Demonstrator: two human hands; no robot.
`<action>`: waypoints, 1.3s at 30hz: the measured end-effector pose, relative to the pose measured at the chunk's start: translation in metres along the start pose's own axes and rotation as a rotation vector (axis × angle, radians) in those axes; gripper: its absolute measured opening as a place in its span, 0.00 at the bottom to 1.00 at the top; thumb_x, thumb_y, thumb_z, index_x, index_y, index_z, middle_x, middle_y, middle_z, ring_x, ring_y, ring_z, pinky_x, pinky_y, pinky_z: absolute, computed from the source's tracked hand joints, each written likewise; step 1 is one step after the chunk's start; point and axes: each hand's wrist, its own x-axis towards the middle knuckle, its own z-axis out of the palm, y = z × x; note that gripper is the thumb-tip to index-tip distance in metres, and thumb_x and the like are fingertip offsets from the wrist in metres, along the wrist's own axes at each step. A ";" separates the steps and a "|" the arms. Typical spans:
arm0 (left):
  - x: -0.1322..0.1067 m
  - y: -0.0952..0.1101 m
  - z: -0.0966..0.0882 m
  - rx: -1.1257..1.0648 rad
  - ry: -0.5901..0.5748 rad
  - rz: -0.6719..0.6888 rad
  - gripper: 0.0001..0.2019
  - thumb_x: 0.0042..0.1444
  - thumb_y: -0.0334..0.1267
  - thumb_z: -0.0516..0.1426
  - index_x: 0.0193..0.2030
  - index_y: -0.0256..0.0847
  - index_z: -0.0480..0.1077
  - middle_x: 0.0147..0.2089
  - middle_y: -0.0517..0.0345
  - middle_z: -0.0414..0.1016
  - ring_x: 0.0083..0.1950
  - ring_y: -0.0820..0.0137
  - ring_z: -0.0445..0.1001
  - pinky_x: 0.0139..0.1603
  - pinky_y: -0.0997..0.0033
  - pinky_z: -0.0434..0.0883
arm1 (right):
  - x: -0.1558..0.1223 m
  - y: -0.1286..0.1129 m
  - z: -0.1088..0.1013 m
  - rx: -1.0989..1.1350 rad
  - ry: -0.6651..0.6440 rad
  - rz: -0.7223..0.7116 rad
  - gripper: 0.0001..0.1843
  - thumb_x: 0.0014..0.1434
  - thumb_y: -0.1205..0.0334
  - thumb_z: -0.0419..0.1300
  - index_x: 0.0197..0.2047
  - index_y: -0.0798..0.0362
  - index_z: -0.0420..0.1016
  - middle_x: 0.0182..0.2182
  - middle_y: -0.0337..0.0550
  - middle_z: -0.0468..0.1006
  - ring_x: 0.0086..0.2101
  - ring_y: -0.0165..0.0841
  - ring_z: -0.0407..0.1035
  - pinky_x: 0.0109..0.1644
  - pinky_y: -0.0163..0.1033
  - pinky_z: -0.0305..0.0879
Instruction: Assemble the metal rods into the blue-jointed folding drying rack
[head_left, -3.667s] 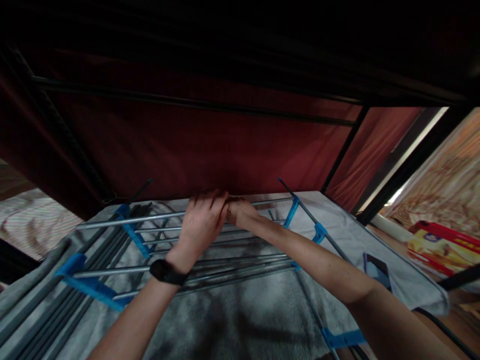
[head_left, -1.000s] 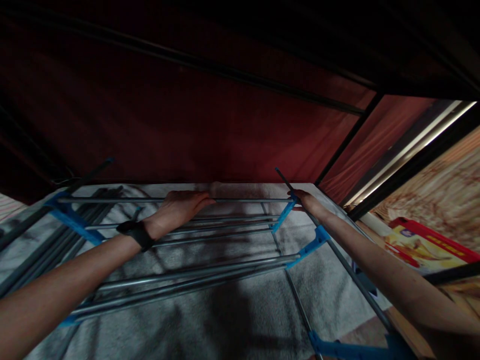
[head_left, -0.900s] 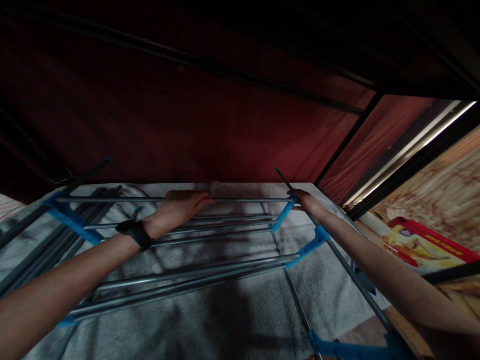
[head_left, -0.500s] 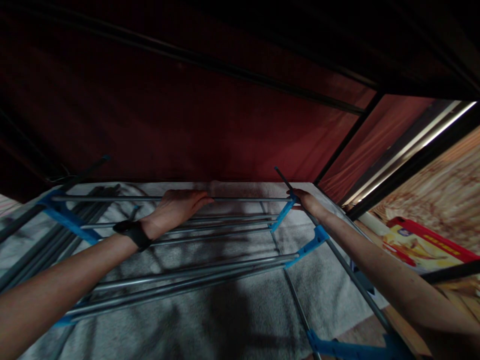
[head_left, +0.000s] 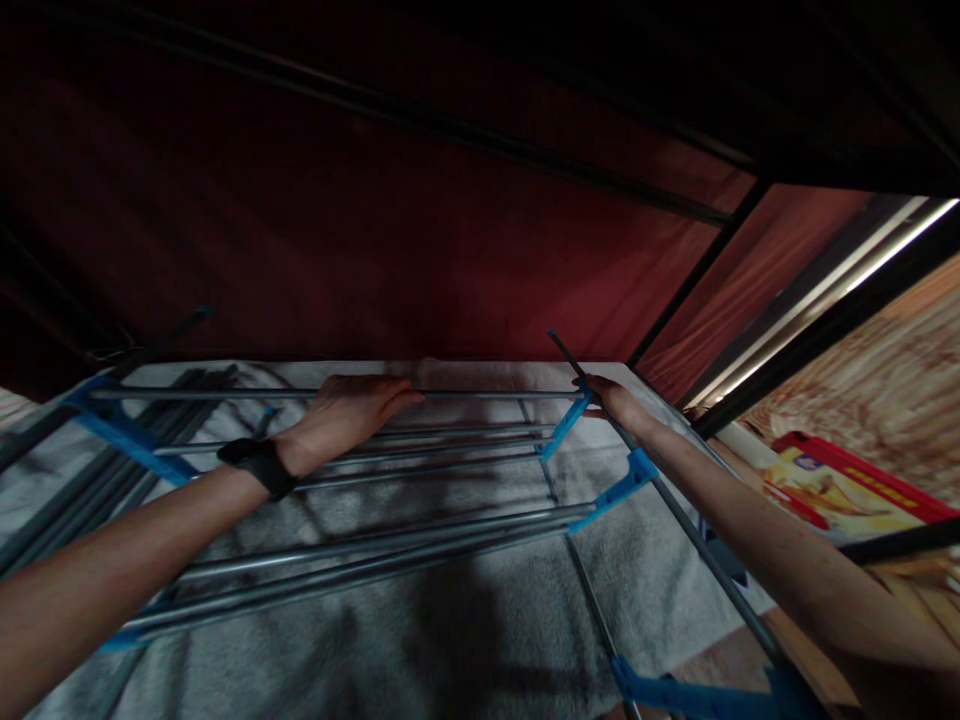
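"What are your hands on?"

"A folding-looking rack (head_left: 375, 545) of slim, round metal rods, smooth and dully shining, lying before me on the cloth. My left hand (head_left: 356, 408) is draped over its far rod (head_left: 495, 394); my fingertips are partly hidden, so I can't tell how tightly they close. With my right hand (head_left: 611, 400) I'm pinching the blue bracket (head_left: 568, 424) at that rod's right end, fingers on either side."

"And the bracket's made of?"

"Plastic, by its look, flat and angular. Another, the left bracket (head_left: 124, 430), carries the rods' other ends. Beyond it lie bundled grey tubes (head_left: 82, 495)."

"What's underneath?"

"A grey cloth (head_left: 525, 630), soft-napped, streaked with shadow."

"And around you?"

"Dark red fabric (head_left: 375, 220) hangs behind, crossed by a black bar (head_left: 525, 150). Off to my right there's a glossy red-and-yellow package (head_left: 847, 490) near mottled brown material (head_left: 885, 370). Overhead it's nearly black."
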 end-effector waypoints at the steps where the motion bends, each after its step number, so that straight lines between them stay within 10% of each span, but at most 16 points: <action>1: 0.000 0.000 -0.001 0.010 -0.002 0.001 0.24 0.72 0.53 0.44 0.49 0.44 0.77 0.43 0.54 0.81 0.40 0.62 0.75 0.39 0.69 0.60 | 0.000 0.000 0.000 0.001 0.000 -0.001 0.14 0.62 0.55 0.56 0.44 0.52 0.77 0.44 0.49 0.79 0.42 0.37 0.74 0.41 0.41 0.77; 39: 0.011 0.001 0.000 -0.091 -0.035 -0.030 0.22 0.71 0.54 0.47 0.49 0.43 0.77 0.40 0.54 0.80 0.37 0.62 0.74 0.41 0.67 0.62 | 0.003 0.002 0.001 -0.061 0.025 -0.035 0.15 0.64 0.59 0.54 0.46 0.54 0.79 0.46 0.51 0.80 0.43 0.38 0.74 0.37 0.37 0.78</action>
